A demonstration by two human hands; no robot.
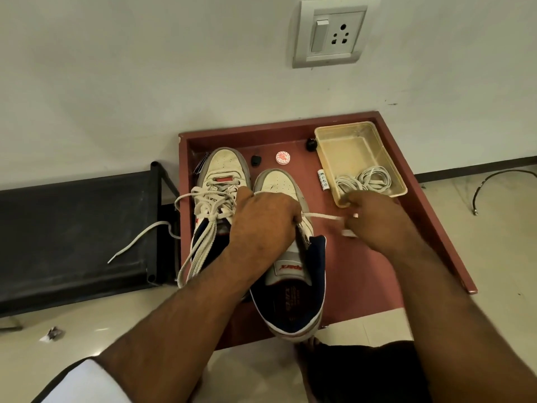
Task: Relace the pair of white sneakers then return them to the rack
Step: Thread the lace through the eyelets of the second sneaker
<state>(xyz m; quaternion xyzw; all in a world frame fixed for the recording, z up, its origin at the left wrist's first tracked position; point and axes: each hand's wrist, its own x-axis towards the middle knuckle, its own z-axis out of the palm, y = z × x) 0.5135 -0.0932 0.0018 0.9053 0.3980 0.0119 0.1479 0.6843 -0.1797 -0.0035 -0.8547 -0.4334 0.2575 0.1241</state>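
At far left I see a black bench [72,228] against the wall, with one loose lace end [139,237] trailing across it. Beside it a red tray [377,271] sits on the floor and carries both white sneakers. The left sneaker [223,170] is laced, its laces slack and looped, toe toward the wall. The right sneaker [293,274] stands just beside it, touching, with its tongue folded back and its collar open. My left hand [261,225] rests on the middle of the right sneaker, fingers curled down over the eyelet area and gripping it. From under that hand a white lace [322,215] runs out taut to the right. My right hand [377,225] pinches that lace, fingers curled together on its end; the hand is blurred, so finer detail I cannot tell. Behind the sneakers lie a small black cap [256,160], a round red-and-white lid [283,157] and a white tube [323,182]. At the tray's right rear a clear plastic box [348,146] holds coiled white laces [366,181]. A wall socket [331,36] is mounted above.
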